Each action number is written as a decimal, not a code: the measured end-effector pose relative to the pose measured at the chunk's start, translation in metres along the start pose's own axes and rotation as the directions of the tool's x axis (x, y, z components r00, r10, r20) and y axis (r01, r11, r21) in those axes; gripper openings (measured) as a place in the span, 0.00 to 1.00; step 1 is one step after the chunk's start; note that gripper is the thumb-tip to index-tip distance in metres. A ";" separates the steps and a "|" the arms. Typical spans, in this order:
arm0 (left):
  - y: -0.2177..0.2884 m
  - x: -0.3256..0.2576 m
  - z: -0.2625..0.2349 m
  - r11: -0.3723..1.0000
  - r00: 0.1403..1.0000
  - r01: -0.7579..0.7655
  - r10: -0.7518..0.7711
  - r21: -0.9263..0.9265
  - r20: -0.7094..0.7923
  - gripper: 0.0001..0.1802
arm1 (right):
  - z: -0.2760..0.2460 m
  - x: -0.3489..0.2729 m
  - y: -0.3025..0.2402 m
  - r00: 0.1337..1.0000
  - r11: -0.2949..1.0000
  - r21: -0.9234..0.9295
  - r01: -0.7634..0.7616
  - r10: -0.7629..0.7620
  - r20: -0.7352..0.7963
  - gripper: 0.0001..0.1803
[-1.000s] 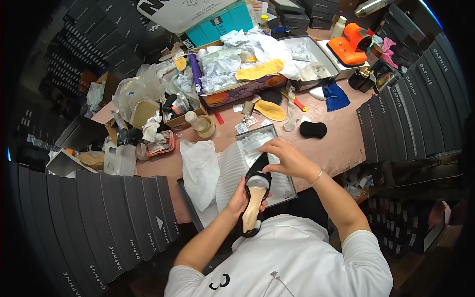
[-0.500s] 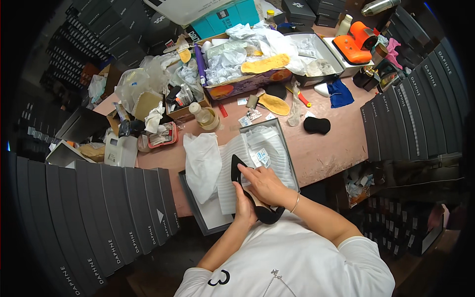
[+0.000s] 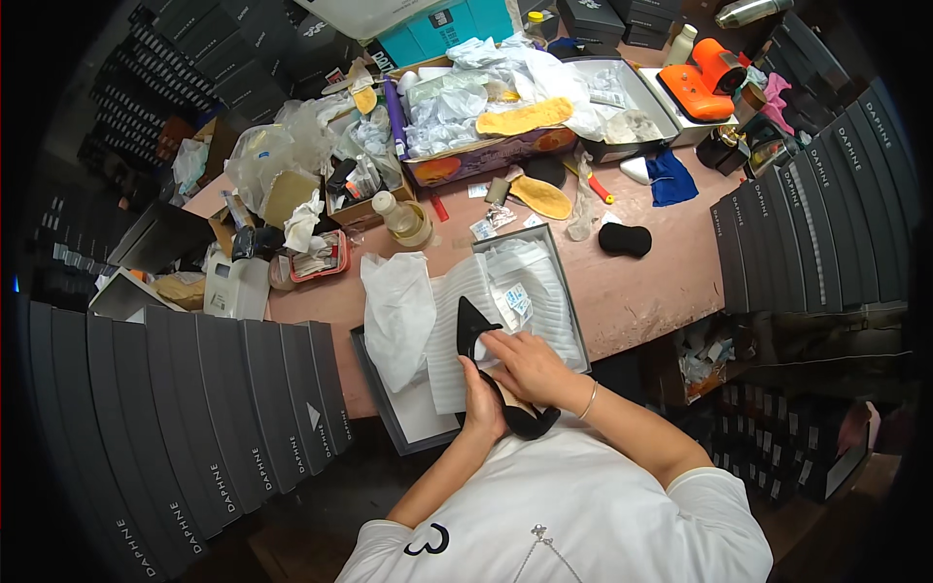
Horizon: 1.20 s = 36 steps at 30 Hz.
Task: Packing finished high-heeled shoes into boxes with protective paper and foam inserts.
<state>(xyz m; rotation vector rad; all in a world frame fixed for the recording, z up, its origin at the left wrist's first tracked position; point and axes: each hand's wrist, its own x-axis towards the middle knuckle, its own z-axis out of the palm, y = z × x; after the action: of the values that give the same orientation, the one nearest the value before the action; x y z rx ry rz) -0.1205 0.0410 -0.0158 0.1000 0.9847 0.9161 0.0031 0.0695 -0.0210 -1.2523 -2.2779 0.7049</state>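
A black pointed high-heel shoe (image 3: pixel 468 325) is held over the table's near edge, toe pointing away from me. My left hand (image 3: pixel 480 400) grips it from below near the middle. My right hand (image 3: pixel 527 364) lies on top of it, fingers closed on a small white piece of paper (image 3: pixel 490 344) pressed against the shoe's opening. Just beyond stands an open grey shoebox (image 3: pixel 575 309) lined with white tissue paper (image 3: pixel 530 277), with a small printed packet (image 3: pixel 516 299) lying in it.
A white plastic bag (image 3: pixel 398 311) lies left of the box, over a grey lid (image 3: pixel 381 403). Farther back are yellow insoles (image 3: pixel 542 197), a black pad (image 3: pixel 624 239), a blue cloth (image 3: pixel 671 179), a bottle (image 3: pixel 400 216) and an orange device (image 3: pixel 705 78). Dark shoebox stacks (image 3: pixel 194 428) flank both sides.
The shoe has been turned over, so its tan sole no longer shows. My right hand came back from the box and now rests on the shoe with white paper.
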 end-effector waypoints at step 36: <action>0.017 0.039 -0.034 1.000 0.996 0.018 -0.020 -0.022 -0.086 0.44 | -0.020 0.023 0.059 0.984 0.992 -0.068 -0.105 0.093 -0.152 0.26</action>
<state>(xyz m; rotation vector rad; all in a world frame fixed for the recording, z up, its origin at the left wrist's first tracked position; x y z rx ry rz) -0.1478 0.0685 -0.0545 0.0333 1.0535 0.9197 0.0416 0.1206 -0.0393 -1.4131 -2.1519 0.5438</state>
